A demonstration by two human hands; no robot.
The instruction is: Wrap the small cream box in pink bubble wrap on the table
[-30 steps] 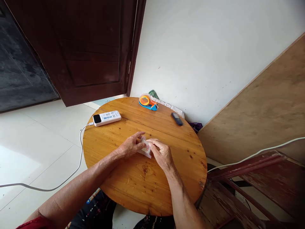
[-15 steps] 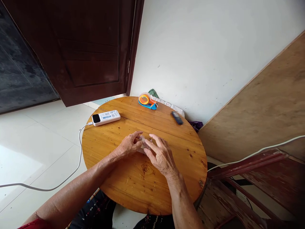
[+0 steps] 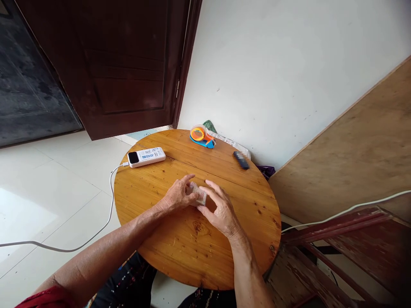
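A small, pale, partly see-through packet with faint reddish marks lies between my hands above the middle of the round wooden table. My left hand grips its left side, thumb on top, and hides that part. On the other side, my right hand has its thumb and fingers at the packet's right edge, curved around it. Whether the packet rests on the wood is hard to tell, and its contents are too small to make out.
A white power bank with a cable sits at the table's back left. An orange and blue tape dispenser stands at the back edge, and a dark blurred object lies at the back right. A wall rises behind.
More of the packet shows between my hands, as my right fingers have shifted slightly to the right. The whole view has moved a little.
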